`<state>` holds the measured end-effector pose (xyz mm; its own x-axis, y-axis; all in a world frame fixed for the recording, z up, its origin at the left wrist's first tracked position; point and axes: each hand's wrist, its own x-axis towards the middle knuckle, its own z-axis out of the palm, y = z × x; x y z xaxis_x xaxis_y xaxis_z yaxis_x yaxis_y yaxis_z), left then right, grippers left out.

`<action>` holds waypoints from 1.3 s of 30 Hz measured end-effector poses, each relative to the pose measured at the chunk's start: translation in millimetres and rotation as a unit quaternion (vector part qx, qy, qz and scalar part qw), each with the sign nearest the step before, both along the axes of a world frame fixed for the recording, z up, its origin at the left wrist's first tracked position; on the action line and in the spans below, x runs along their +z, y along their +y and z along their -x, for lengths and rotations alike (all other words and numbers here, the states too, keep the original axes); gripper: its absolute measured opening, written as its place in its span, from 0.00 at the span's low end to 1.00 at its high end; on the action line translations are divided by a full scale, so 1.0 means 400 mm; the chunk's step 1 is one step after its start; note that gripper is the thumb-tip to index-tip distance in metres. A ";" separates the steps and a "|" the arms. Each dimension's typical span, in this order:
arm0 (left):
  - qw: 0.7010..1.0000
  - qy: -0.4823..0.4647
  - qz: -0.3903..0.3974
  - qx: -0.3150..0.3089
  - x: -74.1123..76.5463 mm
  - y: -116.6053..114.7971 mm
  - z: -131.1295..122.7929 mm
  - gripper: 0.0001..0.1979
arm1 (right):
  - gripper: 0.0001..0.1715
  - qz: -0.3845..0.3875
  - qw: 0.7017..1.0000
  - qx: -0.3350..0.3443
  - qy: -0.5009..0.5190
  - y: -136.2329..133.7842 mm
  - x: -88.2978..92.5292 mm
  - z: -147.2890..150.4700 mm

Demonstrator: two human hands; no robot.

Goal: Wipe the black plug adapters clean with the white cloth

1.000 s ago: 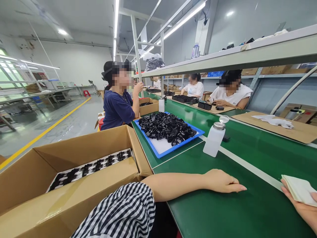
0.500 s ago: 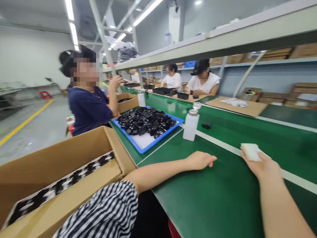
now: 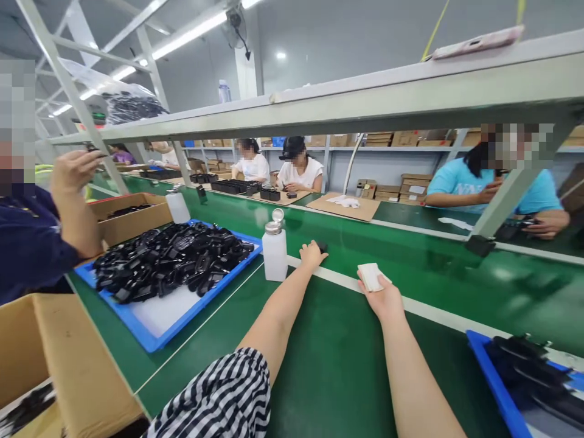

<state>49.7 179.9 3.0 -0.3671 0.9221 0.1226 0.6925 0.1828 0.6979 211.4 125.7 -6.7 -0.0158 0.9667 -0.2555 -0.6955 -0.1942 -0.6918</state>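
Observation:
My left hand point(image 3: 312, 255) is stretched out over the white line on the green bench, its fingers closed around a small black plastic part point(image 3: 323, 247). Most of that part is hidden by the fingers. Held up in my right hand point(image 3: 385, 295) is a folded white cloth point(image 3: 371, 277), pinched between thumb and fingers. Just left of my left hand stands a white plastic bottle point(image 3: 275, 255) with a metal top and its lid flipped up.
A blue tray point(image 3: 182, 325) heaped with black plastic parts point(image 3: 173, 258) lies at left, beside a cardboard box point(image 3: 77, 359). Another blue tray point(image 3: 495, 383) holds black pieces at right. A shelf point(image 3: 319, 109) spans overhead. Co-workers sit across the bench; one is at left.
My left hand has reached forward and closed on the black part lying on the bench. The view has swung right, showing the right-hand tray. My right hand still holds the cloth.

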 end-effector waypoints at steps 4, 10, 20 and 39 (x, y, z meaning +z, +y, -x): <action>0.994 -0.102 -0.009 -0.032 -0.005 0.006 0.002 0.19 | 0.11 -0.012 0.999 0.008 -0.030 0.005 -0.002 0.005; 0.961 -0.260 -0.021 -0.098 -0.007 -0.225 0.041 0.27 | 0.10 -0.018 0.995 -0.021 -0.092 -0.011 0.011 0.021; 0.808 -0.574 -0.016 -0.132 -0.048 -0.418 0.114 0.26 | 0.10 -0.061 0.955 -0.095 -0.273 -0.086 -0.019 0.146; 0.754 -0.649 -0.074 -0.068 -0.081 -0.400 0.130 0.17 | 0.22 -0.442 0.661 0.208 -0.569 -0.277 -0.014 0.253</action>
